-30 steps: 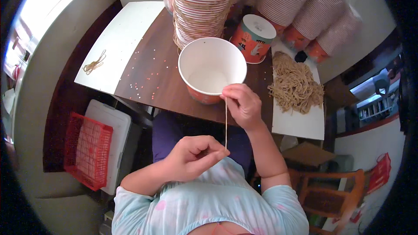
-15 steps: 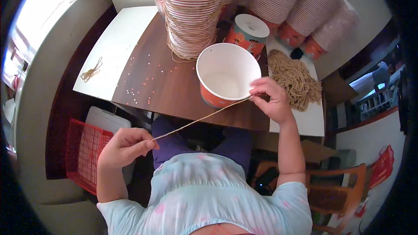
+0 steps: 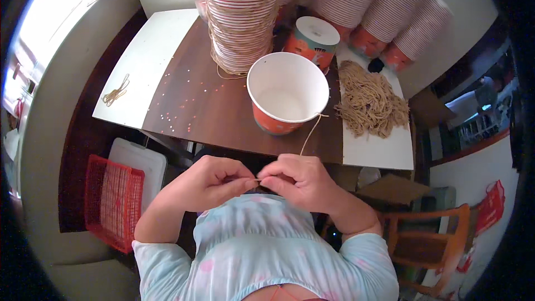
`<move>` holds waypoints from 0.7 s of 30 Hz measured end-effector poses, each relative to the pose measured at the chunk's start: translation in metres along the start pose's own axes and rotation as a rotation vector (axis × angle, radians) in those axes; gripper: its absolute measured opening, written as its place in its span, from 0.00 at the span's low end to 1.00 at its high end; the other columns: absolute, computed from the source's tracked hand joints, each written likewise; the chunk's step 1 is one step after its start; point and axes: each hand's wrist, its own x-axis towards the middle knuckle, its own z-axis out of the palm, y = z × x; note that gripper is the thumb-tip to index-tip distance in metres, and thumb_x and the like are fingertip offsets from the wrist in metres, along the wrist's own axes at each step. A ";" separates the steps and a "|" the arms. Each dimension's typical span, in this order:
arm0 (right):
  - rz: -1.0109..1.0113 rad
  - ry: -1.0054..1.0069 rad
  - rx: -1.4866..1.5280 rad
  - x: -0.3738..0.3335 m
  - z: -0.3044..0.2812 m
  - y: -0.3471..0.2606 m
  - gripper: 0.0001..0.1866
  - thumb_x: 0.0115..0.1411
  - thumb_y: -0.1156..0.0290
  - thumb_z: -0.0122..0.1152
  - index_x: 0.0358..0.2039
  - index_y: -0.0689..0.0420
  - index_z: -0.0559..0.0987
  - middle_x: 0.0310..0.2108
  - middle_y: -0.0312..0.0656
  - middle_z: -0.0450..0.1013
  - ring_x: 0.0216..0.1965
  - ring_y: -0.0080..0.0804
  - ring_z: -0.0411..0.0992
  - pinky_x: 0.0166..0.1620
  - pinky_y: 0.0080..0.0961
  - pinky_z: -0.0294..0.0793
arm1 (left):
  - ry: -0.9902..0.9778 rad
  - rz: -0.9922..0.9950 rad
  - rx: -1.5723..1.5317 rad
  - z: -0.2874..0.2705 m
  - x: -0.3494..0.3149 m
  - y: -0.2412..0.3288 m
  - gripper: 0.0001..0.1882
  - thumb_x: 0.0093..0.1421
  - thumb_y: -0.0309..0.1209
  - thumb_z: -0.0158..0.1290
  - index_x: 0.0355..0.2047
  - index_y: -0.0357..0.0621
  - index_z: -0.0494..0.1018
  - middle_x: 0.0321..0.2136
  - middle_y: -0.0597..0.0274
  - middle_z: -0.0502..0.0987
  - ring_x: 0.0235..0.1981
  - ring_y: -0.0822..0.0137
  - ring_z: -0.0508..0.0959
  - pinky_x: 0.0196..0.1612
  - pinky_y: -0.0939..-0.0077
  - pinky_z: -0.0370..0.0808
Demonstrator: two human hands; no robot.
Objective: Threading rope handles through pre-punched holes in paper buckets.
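Note:
An orange paper bucket (image 3: 287,86) with a white inside stands upright near the table's front edge. From its right rim a tan string (image 3: 311,137) runs down to my hands, threaded through the rim as far as I can see. My left hand (image 3: 220,183) and my right hand (image 3: 301,183) meet in front of my body, below the table edge. Both pinch the string between thumb and fingers, the fingertips almost touching. Most of the string between them is hidden by the fingers.
A tall stack of buckets (image 3: 242,22) with string loops stands behind, beside an upturned bucket (image 3: 313,42). More stacks (image 3: 398,11) line the back right. A heap of tan strings (image 3: 370,100) lies at right, a small string bundle (image 3: 116,90) at left. Small punched dots (image 3: 181,108) dot the table.
My right hand has left the bucket rim and come down toward me. My left hand has moved right to meet it. The string, earlier stretched taut between them, now hangs from the rim.

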 end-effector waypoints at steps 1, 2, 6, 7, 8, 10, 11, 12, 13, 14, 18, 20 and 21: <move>-0.001 -0.001 0.001 -0.002 -0.002 0.003 0.04 0.54 0.74 0.63 0.30 0.59 0.79 0.20 0.36 0.69 0.20 0.21 0.67 0.23 0.21 0.65 | 0.001 0.000 0.000 -0.001 -0.001 -0.003 0.08 0.61 0.28 0.52 0.32 0.34 0.75 0.23 0.66 0.76 0.24 0.80 0.70 0.26 0.82 0.68; 0.006 0.010 -0.004 -0.004 -0.006 0.006 0.03 0.53 0.74 0.63 0.29 0.59 0.79 0.20 0.37 0.69 0.20 0.23 0.68 0.23 0.21 0.65 | -0.004 -0.023 -0.054 -0.002 -0.001 -0.008 0.09 0.61 0.29 0.52 0.32 0.34 0.75 0.22 0.67 0.75 0.24 0.80 0.70 0.25 0.83 0.68; 0.128 -0.013 0.021 -0.012 -0.014 0.008 0.04 0.53 0.73 0.63 0.27 0.59 0.78 0.22 0.39 0.70 0.23 0.29 0.69 0.26 0.25 0.66 | 0.011 -0.092 -0.150 -0.011 -0.007 -0.030 0.10 0.61 0.30 0.52 0.32 0.34 0.75 0.22 0.69 0.75 0.25 0.81 0.70 0.26 0.84 0.68; 0.186 -0.074 0.016 -0.014 -0.017 0.008 0.05 0.53 0.72 0.63 0.27 0.59 0.77 0.24 0.40 0.71 0.27 0.32 0.71 0.31 0.28 0.69 | 0.011 -0.092 -0.150 -0.011 -0.007 -0.029 0.10 0.61 0.30 0.52 0.32 0.34 0.75 0.22 0.69 0.75 0.25 0.81 0.70 0.26 0.84 0.68; 0.186 -0.075 0.016 -0.013 -0.019 0.011 0.05 0.53 0.72 0.63 0.27 0.59 0.77 0.24 0.40 0.71 0.27 0.32 0.71 0.31 0.28 0.69 | 0.017 -0.067 -0.147 -0.010 -0.006 -0.028 0.09 0.61 0.30 0.52 0.32 0.34 0.75 0.22 0.69 0.74 0.25 0.81 0.70 0.26 0.84 0.68; -0.080 -0.181 -0.227 -0.012 -0.021 0.020 0.13 0.51 0.68 0.66 0.36 0.58 0.77 0.35 0.43 0.71 0.39 0.36 0.71 0.44 0.32 0.68 | 0.021 -0.044 -0.144 -0.005 -0.004 -0.022 0.09 0.61 0.30 0.52 0.32 0.34 0.75 0.22 0.69 0.74 0.24 0.81 0.70 0.26 0.84 0.68; -0.079 -0.181 -0.227 -0.011 -0.019 0.016 0.13 0.51 0.68 0.66 0.36 0.58 0.77 0.35 0.43 0.71 0.39 0.36 0.71 0.44 0.32 0.68 | 0.017 -0.052 -0.127 0.000 -0.001 -0.015 0.09 0.60 0.29 0.53 0.31 0.34 0.75 0.21 0.68 0.74 0.24 0.81 0.70 0.25 0.84 0.68; -0.071 -0.083 -0.132 -0.007 -0.016 0.009 0.20 0.50 0.67 0.67 0.43 0.58 0.74 0.40 0.44 0.69 0.45 0.38 0.68 0.49 0.33 0.65 | 0.018 -0.060 -0.110 0.005 0.002 -0.010 0.09 0.60 0.29 0.53 0.31 0.34 0.75 0.21 0.68 0.74 0.24 0.81 0.70 0.25 0.84 0.67; -0.064 0.014 -0.037 -0.004 -0.013 0.005 0.28 0.49 0.65 0.68 0.50 0.58 0.70 0.46 0.46 0.67 0.50 0.40 0.66 0.55 0.35 0.61 | 0.016 -0.003 -0.092 0.009 0.006 -0.013 0.09 0.60 0.28 0.54 0.30 0.33 0.75 0.21 0.66 0.75 0.24 0.80 0.70 0.25 0.83 0.68; -0.064 -0.050 0.044 -0.002 -0.011 0.006 0.39 0.47 0.66 0.70 0.58 0.59 0.62 0.50 0.48 0.63 0.53 0.42 0.64 0.57 0.34 0.61 | 0.019 -0.004 -0.090 0.012 0.008 -0.013 0.09 0.60 0.28 0.54 0.30 0.33 0.75 0.21 0.66 0.75 0.24 0.80 0.70 0.25 0.83 0.68; 0.073 -0.048 0.289 -0.005 0.016 0.003 0.37 0.47 0.70 0.69 0.56 0.61 0.63 0.48 0.49 0.65 0.49 0.42 0.67 0.52 0.31 0.67 | 0.007 0.142 0.003 0.018 0.017 -0.008 0.09 0.60 0.28 0.53 0.31 0.32 0.75 0.23 0.62 0.75 0.24 0.79 0.70 0.27 0.82 0.69; 0.111 -0.120 0.050 -0.007 0.018 0.005 0.35 0.47 0.74 0.70 0.55 0.60 0.66 0.46 0.45 0.68 0.42 0.29 0.70 0.43 0.24 0.71 | -0.056 0.155 -0.010 0.018 0.018 -0.012 0.09 0.61 0.28 0.52 0.33 0.31 0.75 0.24 0.64 0.75 0.25 0.79 0.70 0.28 0.83 0.69; 0.081 0.008 0.102 -0.009 0.022 0.010 0.28 0.48 0.74 0.69 0.51 0.59 0.71 0.36 0.42 0.71 0.32 0.26 0.71 0.34 0.21 0.72 | -0.037 0.113 -0.092 0.018 0.019 -0.016 0.10 0.61 0.28 0.52 0.33 0.31 0.75 0.25 0.64 0.75 0.26 0.79 0.70 0.29 0.84 0.69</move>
